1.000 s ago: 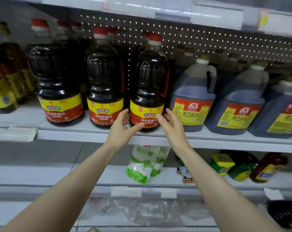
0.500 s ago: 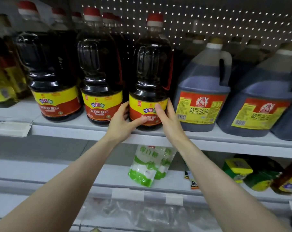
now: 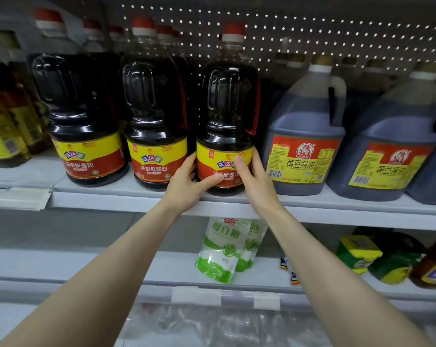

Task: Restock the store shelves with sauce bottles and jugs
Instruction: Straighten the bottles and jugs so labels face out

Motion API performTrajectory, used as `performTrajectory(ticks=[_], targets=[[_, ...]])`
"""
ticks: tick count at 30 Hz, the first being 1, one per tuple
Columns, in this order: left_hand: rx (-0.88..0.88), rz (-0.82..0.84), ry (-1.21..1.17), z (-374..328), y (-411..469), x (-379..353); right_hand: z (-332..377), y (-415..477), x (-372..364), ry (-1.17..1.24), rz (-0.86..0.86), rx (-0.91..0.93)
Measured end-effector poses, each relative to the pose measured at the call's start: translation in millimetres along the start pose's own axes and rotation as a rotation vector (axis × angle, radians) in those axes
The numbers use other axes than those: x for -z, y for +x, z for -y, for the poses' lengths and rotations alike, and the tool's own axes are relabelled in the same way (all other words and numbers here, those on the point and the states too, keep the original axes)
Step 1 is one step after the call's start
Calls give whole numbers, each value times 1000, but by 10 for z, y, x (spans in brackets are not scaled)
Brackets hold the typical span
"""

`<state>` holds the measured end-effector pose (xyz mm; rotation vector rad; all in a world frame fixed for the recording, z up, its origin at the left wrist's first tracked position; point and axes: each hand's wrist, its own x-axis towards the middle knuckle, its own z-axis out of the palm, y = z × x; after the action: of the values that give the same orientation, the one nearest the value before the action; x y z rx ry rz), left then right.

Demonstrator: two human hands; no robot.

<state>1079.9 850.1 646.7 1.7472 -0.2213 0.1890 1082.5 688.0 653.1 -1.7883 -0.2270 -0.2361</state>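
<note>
Lower shelf (image 3: 61,264): two green-and-white pouches (image 3: 219,249) stand near its front.

Upper shelf (image 3: 111,200): the sauce bottle (image 3: 227,108) stands upright at the front edge. The left hand (image 3: 184,189) and right hand (image 3: 257,186) form the grip, both grasping the label band, thumbs on its face.

Clearance: narrow gaps only. A matching bottle (image 3: 156,116) stands just left and a grey jug (image 3: 304,121) of dark sauce just right.

Bottle: dark liquid, moulded handle, red cap, yellow-and-red label.

More bottles stand behind, before the pegboard (image 3: 312,28).
</note>
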Motion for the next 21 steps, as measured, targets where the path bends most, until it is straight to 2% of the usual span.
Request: performTrajectory(ticks=[21], targets=[[24, 113, -45, 14, 83, 46, -12, -7, -45, -6, 26, -36]])
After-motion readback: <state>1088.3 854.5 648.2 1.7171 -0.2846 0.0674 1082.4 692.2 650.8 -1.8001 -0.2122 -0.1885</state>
